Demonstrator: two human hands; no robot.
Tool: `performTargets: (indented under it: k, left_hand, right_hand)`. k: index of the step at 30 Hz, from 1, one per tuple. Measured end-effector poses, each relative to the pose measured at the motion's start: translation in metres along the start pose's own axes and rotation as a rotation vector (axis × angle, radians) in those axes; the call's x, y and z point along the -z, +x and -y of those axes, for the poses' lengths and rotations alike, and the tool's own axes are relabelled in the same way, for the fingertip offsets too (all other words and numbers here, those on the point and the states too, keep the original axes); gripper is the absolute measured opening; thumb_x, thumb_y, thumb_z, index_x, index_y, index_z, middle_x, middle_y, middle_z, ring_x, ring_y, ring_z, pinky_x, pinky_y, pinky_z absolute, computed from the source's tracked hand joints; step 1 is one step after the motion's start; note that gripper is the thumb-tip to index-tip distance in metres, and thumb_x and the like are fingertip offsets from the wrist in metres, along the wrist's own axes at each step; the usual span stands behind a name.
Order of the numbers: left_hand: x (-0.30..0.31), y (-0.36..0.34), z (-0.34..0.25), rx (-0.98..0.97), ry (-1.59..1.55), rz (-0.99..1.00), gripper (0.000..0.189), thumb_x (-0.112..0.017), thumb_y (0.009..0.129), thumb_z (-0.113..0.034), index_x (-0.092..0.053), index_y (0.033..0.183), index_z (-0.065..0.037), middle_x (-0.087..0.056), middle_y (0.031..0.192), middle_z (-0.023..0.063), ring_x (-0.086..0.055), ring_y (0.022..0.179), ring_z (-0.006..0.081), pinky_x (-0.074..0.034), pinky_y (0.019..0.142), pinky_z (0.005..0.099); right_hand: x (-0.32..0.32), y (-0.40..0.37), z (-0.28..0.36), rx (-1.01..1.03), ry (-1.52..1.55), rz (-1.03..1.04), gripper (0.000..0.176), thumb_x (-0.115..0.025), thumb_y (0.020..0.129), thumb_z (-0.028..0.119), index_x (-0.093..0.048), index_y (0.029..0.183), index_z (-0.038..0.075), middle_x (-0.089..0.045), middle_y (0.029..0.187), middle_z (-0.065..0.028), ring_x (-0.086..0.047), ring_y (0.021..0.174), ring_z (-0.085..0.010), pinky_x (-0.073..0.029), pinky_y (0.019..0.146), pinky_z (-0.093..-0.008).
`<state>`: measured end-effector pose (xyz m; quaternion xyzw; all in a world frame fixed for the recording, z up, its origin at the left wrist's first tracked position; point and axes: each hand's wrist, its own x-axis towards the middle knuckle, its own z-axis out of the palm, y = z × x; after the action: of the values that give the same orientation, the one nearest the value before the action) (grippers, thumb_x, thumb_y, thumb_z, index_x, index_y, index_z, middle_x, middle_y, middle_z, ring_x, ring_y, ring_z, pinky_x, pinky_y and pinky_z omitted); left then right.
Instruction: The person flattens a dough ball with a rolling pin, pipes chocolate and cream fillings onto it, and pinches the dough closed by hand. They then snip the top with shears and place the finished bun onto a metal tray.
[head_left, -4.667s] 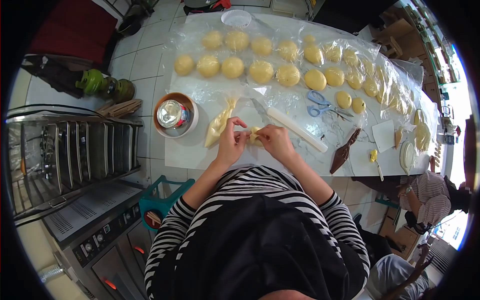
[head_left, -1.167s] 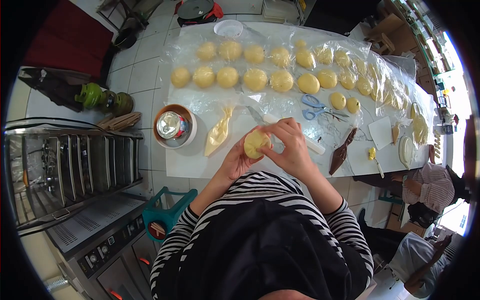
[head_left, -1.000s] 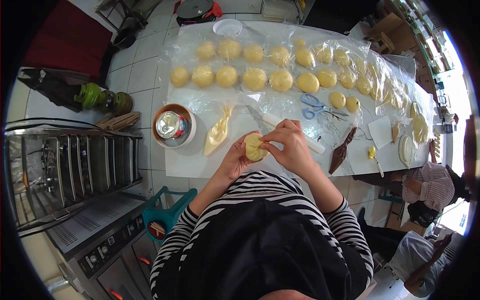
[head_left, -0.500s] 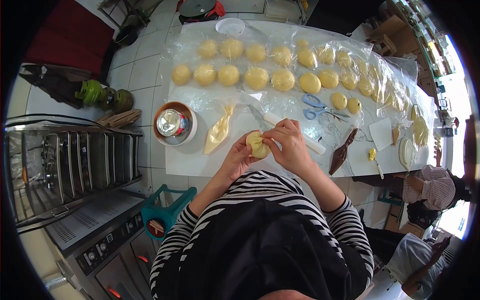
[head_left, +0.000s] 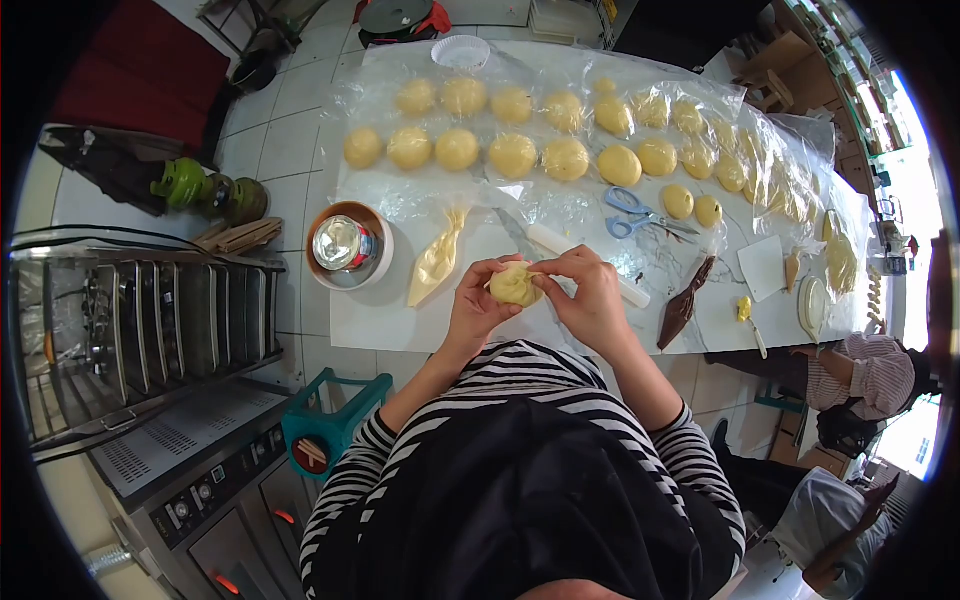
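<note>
Watching over the white table (head_left: 375, 328), I see a plump piping bag (head_left: 434, 266) lying to the left. The left hand (head_left: 474, 309) cups a dough ball (head_left: 513, 286) near the front edge, while the right hand (head_left: 592, 292), narrowed to a pinch, grips its gathered side. This looks like the sealing step; the next move calls for pressing the pleats (head_left: 517, 279) closed.

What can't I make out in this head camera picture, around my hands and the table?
All in the head view:
Dough piece: inside closed off by its folds; underside out of sight.
White rod: partly hidden by the right hand.
Can: label lettering too small.
Farthest-right dough under plastic: exact count lost to glare and wrinkles.
</note>
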<state>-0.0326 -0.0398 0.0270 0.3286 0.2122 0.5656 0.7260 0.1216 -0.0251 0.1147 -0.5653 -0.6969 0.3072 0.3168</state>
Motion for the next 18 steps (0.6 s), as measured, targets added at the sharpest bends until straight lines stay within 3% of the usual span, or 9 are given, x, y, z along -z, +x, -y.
performTargets:
  k: [3, 6, 10, 12, 15, 18]
  left_hand:
    - [-0.003, 0.002, 0.0, -0.113, 0.155, 0.001, 0.047, -0.064, 0.067, 0.011, -0.045, 0.107, -0.007, -0.038, 0.126, 0.015, -0.042, 0.115, 0.0222, -0.04, 0.095, 0.035]
    - [-0.001, 0.002, 0.003, -0.137, 0.244, 0.05, 0.05, -0.065, 0.067, 0.009, -0.043, 0.108, -0.008, -0.036, 0.128, 0.0152, -0.042, 0.115, 0.0229, -0.039, 0.095, 0.0341]
    - [-0.014, 0.001, -0.008, -0.107, 0.022, -0.033, 0.054, -0.065, 0.073, -0.001, -0.039, 0.118, -0.01, -0.036, 0.129, 0.0155, -0.041, 0.116, 0.0238, -0.039, 0.095, 0.0329]
    - [-0.013, 0.005, -0.021, 0.397, -0.646, -0.049, 0.06, -0.063, 0.079, -0.017, -0.03, 0.128, -0.011, -0.038, 0.128, 0.0146, -0.044, 0.115, 0.0242, -0.042, 0.093, 0.0337]
    - [0.002, 0.002, -0.01, 0.39, -0.484, 0.095, 0.064, -0.059, 0.081, -0.028, -0.024, 0.133, -0.011, -0.04, 0.126, 0.0129, -0.048, 0.111, 0.0229, -0.045, 0.09, 0.0358]
    - [0.01, -0.002, -0.002, 0.349, -0.348, 0.063, 0.064, -0.061, 0.079, -0.029, -0.027, 0.13, -0.01, -0.042, 0.125, 0.0121, -0.051, 0.107, 0.022, -0.046, 0.088, 0.0373]
  right_hand:
    - [-0.002, 0.0, 0.003, 0.016, 0.105, -0.014, 0.013, -0.067, 0.067, 0.01, -0.067, 0.08, 0.006, -0.061, 0.067, -0.0068, -0.053, 0.071, -0.0205, -0.038, 0.069, -0.0334]
    - [-0.008, -0.001, -0.004, 0.083, -0.058, -0.003, 0.015, -0.067, 0.066, 0.009, -0.067, 0.081, 0.006, -0.06, 0.066, -0.0067, -0.053, 0.07, -0.0208, -0.039, 0.069, -0.032]
    - [-0.009, 0.003, -0.006, 0.202, 0.015, -0.04, 0.018, -0.069, 0.063, 0.01, -0.066, 0.081, 0.006, -0.06, 0.065, -0.0061, -0.052, 0.072, -0.0203, -0.038, 0.071, -0.0322]
    - [-0.004, 0.004, 0.001, 0.276, 0.067, -0.053, 0.019, -0.069, 0.062, 0.01, -0.066, 0.08, 0.007, -0.059, 0.064, -0.0057, -0.052, 0.071, -0.0201, -0.037, 0.072, -0.0322]
    - [0.002, 0.002, 0.012, 0.222, -0.013, -0.136, 0.016, -0.069, 0.062, 0.009, -0.066, 0.078, 0.007, -0.059, 0.064, -0.0054, -0.052, 0.07, -0.0204, -0.037, 0.073, -0.0324]
    - [0.007, -0.002, 0.007, 0.209, -0.064, -0.035, 0.018, -0.068, 0.063, 0.008, -0.066, 0.081, 0.007, -0.06, 0.066, -0.0057, -0.052, 0.071, -0.0203, -0.037, 0.073, -0.0322]
